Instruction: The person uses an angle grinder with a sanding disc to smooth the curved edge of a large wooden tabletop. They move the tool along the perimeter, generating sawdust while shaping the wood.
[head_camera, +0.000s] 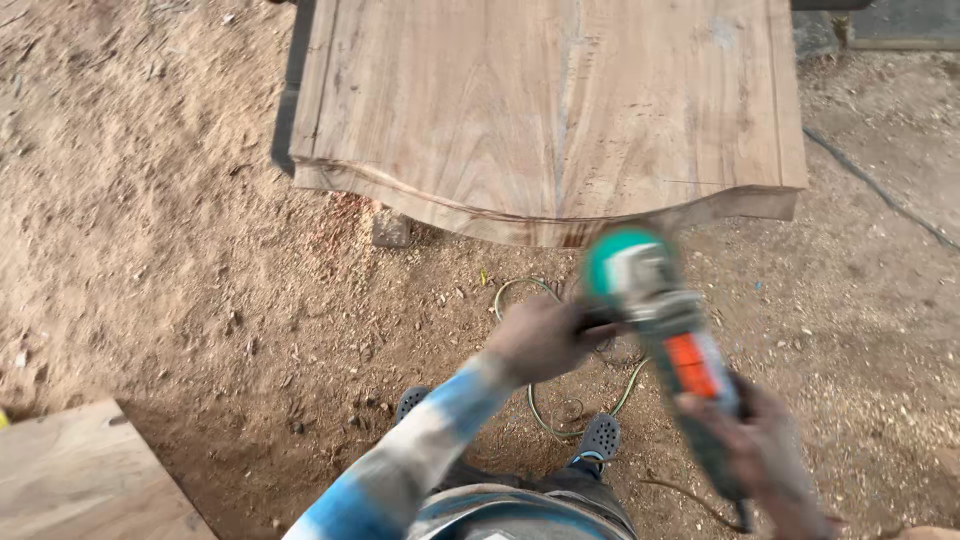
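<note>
I hold an angle grinder (668, 322) with a green disc guard, grey head and orange patch on its body, blurred by motion. My left hand (540, 338) grips its side handle. My right hand (762, 450) is closed around the rear of the body. The grinder's head hangs just below the curved near edge of a wide wooden slab (550, 110), apart from it. My blue and white sleeve (420, 450) reaches up from the bottom.
Sawdust-covered ground (150, 230) lies all around. A green cable (545, 410) loops by my grey shoes (600, 437). Another wooden board (80, 475) sits at the bottom left. A dark cable (880, 190) runs along the right.
</note>
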